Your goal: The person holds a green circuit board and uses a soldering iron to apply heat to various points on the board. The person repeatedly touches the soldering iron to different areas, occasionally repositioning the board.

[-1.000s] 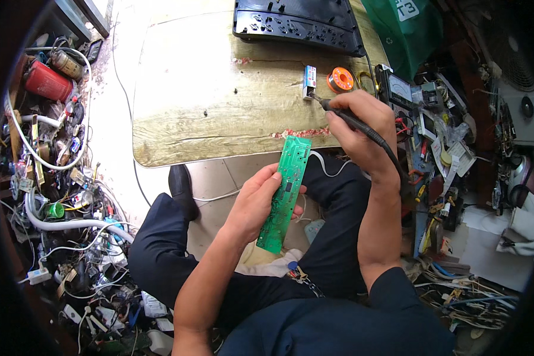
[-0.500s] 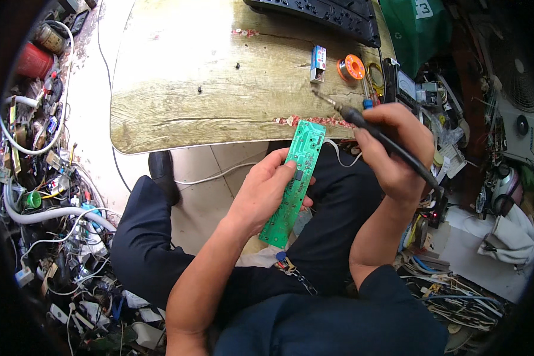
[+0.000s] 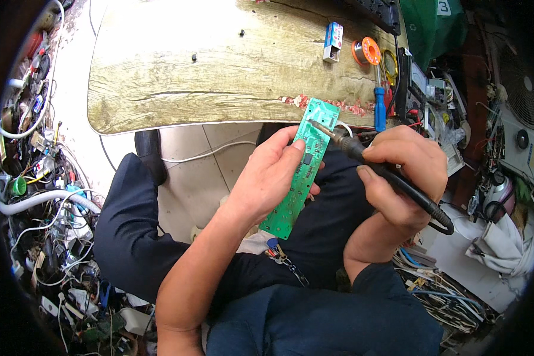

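A long green circuit board (image 3: 285,207) is tilted over my lap, its upper end reaching the table's near edge. My left hand (image 3: 273,172) grips it by the left side, thumb on the face and fingers behind. In my right hand (image 3: 403,172) is a black-handled soldering iron (image 3: 353,146), held like a pen. Its metal tip points down-left and lies over the board's upper part; whether it touches the surface I cannot tell. A small dark chip sits mid-board, near my left thumb.
On the wooden table (image 3: 178,89) are a small box (image 3: 333,43), an orange solder spool (image 3: 366,51), a blue-handled screwdriver (image 3: 380,110) and two small black parts. A black panel (image 3: 377,13) lies at the far right. Tangled cables and scrap (image 3: 59,249) crowd the left floor.
The soldering iron has come down from above the table onto the upper part of the board. My view has shifted, so the table sits higher; my left hand still holds the board.
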`<state>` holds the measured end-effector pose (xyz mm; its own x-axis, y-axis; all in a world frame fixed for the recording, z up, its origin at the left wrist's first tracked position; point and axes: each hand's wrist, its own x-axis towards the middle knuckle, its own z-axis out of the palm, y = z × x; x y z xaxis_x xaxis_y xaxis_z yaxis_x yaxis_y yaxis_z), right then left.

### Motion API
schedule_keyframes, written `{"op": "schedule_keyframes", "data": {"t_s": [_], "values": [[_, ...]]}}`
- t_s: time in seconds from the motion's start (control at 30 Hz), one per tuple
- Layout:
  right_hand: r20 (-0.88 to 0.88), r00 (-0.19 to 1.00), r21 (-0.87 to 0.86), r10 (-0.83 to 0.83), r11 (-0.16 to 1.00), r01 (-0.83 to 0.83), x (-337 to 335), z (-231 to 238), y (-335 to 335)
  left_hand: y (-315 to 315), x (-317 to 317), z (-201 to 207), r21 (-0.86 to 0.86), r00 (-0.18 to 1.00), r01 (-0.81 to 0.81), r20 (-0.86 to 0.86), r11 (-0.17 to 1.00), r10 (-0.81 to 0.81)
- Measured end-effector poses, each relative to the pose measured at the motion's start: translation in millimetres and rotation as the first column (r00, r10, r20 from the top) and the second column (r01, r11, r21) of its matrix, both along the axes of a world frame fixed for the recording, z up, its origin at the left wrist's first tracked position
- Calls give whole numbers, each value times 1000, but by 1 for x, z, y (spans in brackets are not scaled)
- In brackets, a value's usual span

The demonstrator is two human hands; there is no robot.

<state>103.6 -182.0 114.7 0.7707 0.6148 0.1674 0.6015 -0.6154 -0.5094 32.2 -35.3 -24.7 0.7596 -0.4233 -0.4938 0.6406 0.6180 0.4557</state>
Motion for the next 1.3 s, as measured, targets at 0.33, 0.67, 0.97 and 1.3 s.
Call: {"op": "schedule_keyframes", "data": {"t_s": [0.33, 0.67, 0.97, 1.3], "values": [[-28, 1000, 42, 3, 999, -2, 4, -10, -1, 0, 1, -1, -7, 1000, 0, -11, 1000, 0], [-39, 999, 27, 19, 999, -18, 4, -10, 1, 1, 2, 1, -20, 1000, -11, -20, 1000, 11], [-68, 993, 22, 100, 995, -99, 8, -13, -8, 0, 2, -1, -8, 1000, -16, -19, 1000, 16], [-29, 999, 11, 21, 1000, -20, 5, -12, -2, -1, 1, -2, 24, 1000, 12, 10, 1000, -13]]}}
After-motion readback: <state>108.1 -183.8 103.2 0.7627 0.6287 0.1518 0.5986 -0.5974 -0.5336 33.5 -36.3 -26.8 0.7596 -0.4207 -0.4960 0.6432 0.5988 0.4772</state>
